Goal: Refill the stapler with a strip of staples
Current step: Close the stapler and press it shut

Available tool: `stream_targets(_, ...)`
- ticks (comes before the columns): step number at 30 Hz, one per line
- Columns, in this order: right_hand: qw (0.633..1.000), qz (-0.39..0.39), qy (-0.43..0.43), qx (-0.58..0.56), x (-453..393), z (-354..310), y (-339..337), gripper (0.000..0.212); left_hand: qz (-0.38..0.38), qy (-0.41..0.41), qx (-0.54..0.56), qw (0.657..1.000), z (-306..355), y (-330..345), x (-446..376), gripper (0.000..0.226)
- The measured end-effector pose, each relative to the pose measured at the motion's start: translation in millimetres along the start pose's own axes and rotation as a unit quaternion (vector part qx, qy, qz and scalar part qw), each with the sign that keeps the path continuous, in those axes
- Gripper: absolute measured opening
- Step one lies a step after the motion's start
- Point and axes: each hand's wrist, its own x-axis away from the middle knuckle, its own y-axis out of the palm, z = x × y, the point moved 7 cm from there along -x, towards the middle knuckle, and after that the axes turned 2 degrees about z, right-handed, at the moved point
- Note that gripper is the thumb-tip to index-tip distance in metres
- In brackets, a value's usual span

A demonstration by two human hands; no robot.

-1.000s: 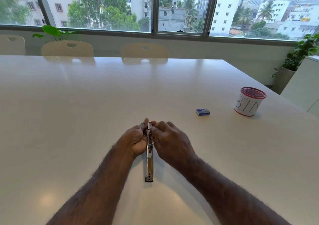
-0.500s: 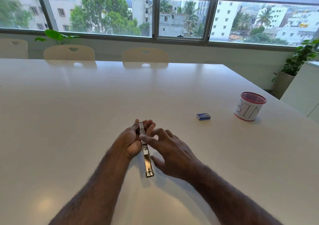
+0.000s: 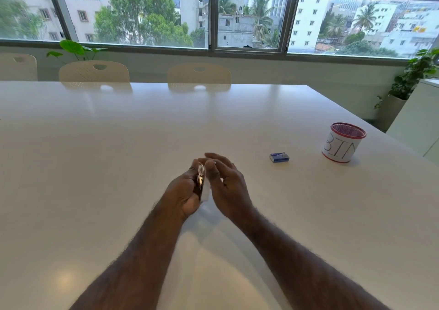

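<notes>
above the table (image 3: 118,167), left hand (image 3: 184,192) grasps the thin shiny stapler (image 3: 200,175); right hand (image 3: 228,186) released.

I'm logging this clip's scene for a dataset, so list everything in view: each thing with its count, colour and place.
stapler: 1, silvery metal, held in the left hand above the table's near middle
staple box: 1, blue, on the table right of the hands
mesh cup marked BIN: 1, red with a white label, on the table beyond the staple box to the right
table: 1, white, fills the foreground
chairs: 3, cream, along the table's far edge
potted plants: 2, green, by the window at left and right
left hand: 1, gripping the stapler
right hand: 1, fingers spread, beside the stapler
</notes>
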Motion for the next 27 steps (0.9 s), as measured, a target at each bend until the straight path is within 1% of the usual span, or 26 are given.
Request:
stream_targets(2,0.993,0.015,0.116,-0.011,-4.3,19.8,2.1,0.035,-0.008,0.014,-0.027,1.000,-4.5,4.0,-0.1,0.031)
stream_targets(3,0.984,0.010,0.171,-0.045,-3.4,29.5,4.6,0.032,-0.008,0.027,-0.046,0.999,-6.6,4.3,-0.4,0.034)
stream_targets(4,0.969,-0.001,0.224,-0.107,-1.2,37.7,9.7,0.028,-0.007,0.041,-0.069,0.997,-7.7,4.2,-0.1,0.034)
stream_targets(6,0.917,-0.026,0.321,-0.237,5.1,48.3,21.0,0.028,-0.007,0.054,-0.126,0.991,-11.2,6.0,2.8,0.035)
stream_targets(8,0.877,-0.046,0.369,-0.303,7.9,52.1,23.4,0.035,-0.013,0.060,-0.187,0.980,-11.6,10.2,8.5,0.038)
stream_targets(10,0.846,-0.077,0.390,-0.355,8.6,51.0,20.8,0.038,-0.042,0.070,-0.248,0.965,-9.2,16.3,15.1,0.032)
stream_targets(12,0.811,-0.096,0.401,-0.416,9.7,51.3,17.1,0.039,-0.088,0.084,-0.321,0.939,-7.5,23.7,21.5,0.023)
stream_targets(14,0.790,-0.106,0.404,-0.449,10.9,55.0,14.1,0.042,-0.122,0.101,-0.378,0.912,-9.0,28.5,25.0,0.019)
stream_targets(15,0.787,-0.110,0.404,-0.453,11.2,57.5,13.3,0.043,-0.126,0.113,-0.397,0.902,-9.0,30.0,26.0,0.018)
stream_targets(18,0.776,-0.114,0.406,-0.469,11.6,62.3,14.2,0.043,-0.104,0.150,-0.443,0.878,-3.4,29.9,26.4,0.017)
stream_targets(21,0.763,-0.113,0.405,-0.492,12.0,63.5,16.9,0.040,-0.096,0.165,-0.461,0.867,-0.6,28.0,25.1,0.017)
stream_targets(23,0.760,-0.106,0.401,-0.500,11.6,65.0,16.6,0.036,-0.092,0.174,-0.472,0.860,-0.5,29.1,26.3,0.017)
stream_targets(25,0.761,-0.101,0.395,-0.504,10.2,64.7,15.9,0.034,-0.089,0.179,-0.472,0.859,0.4,30.3,28.1,0.015)
stream_targets(27,0.765,-0.104,0.387,-0.505,9.0,62.9,16.0,0.036,-0.090,0.174,-0.452,0.870,1.0,31.0,28.3,0.012)
